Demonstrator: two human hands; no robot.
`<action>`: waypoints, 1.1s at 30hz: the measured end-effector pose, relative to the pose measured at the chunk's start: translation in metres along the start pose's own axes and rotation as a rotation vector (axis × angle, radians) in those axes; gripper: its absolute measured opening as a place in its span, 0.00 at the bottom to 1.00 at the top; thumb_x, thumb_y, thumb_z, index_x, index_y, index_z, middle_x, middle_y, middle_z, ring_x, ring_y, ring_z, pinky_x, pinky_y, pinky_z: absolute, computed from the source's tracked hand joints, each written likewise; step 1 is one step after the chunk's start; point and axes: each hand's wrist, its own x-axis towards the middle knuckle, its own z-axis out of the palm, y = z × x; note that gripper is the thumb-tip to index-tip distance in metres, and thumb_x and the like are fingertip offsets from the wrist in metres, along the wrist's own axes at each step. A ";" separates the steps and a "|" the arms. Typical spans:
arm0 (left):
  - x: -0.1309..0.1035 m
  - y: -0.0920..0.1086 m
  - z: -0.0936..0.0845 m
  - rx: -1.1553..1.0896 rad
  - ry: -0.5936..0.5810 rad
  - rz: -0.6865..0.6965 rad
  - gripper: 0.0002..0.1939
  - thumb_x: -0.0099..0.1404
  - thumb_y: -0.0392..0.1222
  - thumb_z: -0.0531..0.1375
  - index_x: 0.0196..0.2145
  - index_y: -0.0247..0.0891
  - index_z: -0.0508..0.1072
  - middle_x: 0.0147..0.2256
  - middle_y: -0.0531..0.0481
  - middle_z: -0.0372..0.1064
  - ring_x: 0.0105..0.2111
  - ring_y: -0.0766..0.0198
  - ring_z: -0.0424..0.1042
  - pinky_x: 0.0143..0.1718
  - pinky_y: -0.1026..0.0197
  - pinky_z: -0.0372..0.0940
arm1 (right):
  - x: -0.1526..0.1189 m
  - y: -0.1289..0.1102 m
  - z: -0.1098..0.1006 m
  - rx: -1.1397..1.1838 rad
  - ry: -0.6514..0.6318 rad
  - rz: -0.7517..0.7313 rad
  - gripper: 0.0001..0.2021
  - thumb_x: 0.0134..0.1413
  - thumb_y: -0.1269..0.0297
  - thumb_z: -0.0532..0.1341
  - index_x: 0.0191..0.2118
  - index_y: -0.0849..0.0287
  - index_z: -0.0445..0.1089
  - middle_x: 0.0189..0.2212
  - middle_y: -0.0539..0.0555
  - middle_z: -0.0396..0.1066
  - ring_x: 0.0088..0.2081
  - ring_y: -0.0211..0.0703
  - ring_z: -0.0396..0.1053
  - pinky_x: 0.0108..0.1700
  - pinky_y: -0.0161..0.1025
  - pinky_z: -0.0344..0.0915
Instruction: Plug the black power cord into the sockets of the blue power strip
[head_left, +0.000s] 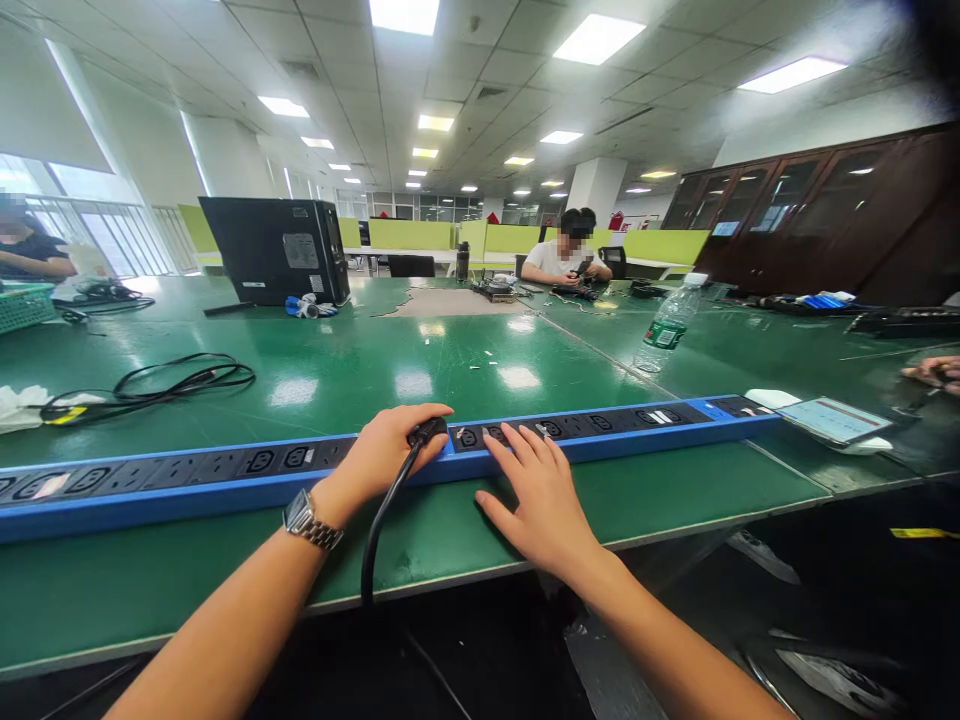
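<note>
A long blue power strip point(210, 487) with black sockets lies across the near part of the green table. My left hand point(382, 445), with a metal-band watch point(311, 520) at the wrist, is closed around a black power plug point(427, 432) at the strip's middle. Whether the plug sits in a socket is hidden. From it a black cord point(377, 530) hangs over the table's front edge. Just to the right, my right hand point(536, 490) rests with spread fingers, their tips on the strip's sockets, holding nothing.
A coiled black cable point(187, 380) lies at left. A black computer case point(274, 250) stands behind it. At right are a plastic bottle point(667, 325) and a tablet-like device point(832, 420) by the strip's end. A person point(566, 255) sits across; another person's hand point(934, 372) shows at far right.
</note>
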 end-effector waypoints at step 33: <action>0.000 -0.007 0.005 0.011 0.025 0.040 0.17 0.66 0.45 0.58 0.51 0.40 0.72 0.48 0.45 0.75 0.47 0.56 0.74 0.51 0.54 0.67 | 0.000 0.001 0.001 0.004 0.006 -0.002 0.30 0.55 0.56 0.61 0.63 0.57 0.61 0.64 0.58 0.58 0.65 0.56 0.53 0.66 0.58 0.47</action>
